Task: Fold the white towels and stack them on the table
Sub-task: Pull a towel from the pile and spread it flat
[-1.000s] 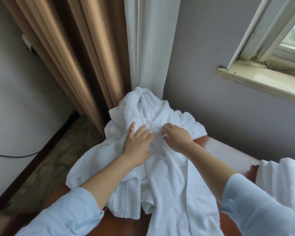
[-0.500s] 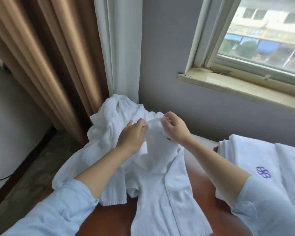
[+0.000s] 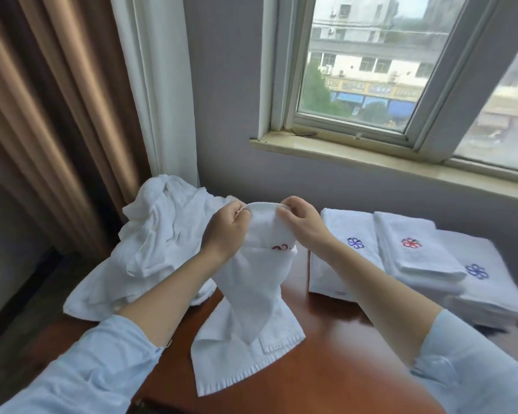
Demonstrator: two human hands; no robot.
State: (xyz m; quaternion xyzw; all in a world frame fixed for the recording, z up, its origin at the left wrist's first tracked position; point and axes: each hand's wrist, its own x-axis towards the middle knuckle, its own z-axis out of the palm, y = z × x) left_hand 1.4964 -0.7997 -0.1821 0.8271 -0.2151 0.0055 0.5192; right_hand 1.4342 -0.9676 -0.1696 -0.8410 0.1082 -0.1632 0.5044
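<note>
Head view. The left hand (image 3: 226, 231) and right hand (image 3: 304, 225) are raised at the centre, each pinched shut on the top hem of one white towel (image 3: 251, 294); the hands stand close together with a short span of hem between them. The towel hangs down from the grip, and its lower end lies spread on the reddish-brown surface (image 3: 335, 354) toward 6 o'clock, its fringed edge nearest the viewer. A red embroidered flower shows partly on the held towel, just below the hands. At 9 o'clock a pile of unfolded white towels (image 3: 162, 240) spills over the left edge of the surface, its rear against the curtains (image 3: 72, 115). At 3 o'clock folded towels (image 3: 416, 255) sit in stacks beside one another, reaching the right edge of the surface; the nearest stack is just beside the right forearm. Their embroidered flowers read blue, red and blue from left to right. Bare surface lies open between the hanging towel and the stacks, widening toward 5 o'clock. At 12 o'clock the window (image 3: 371, 70) shows shop signs across the street; their writing is too blurred to read.
</note>
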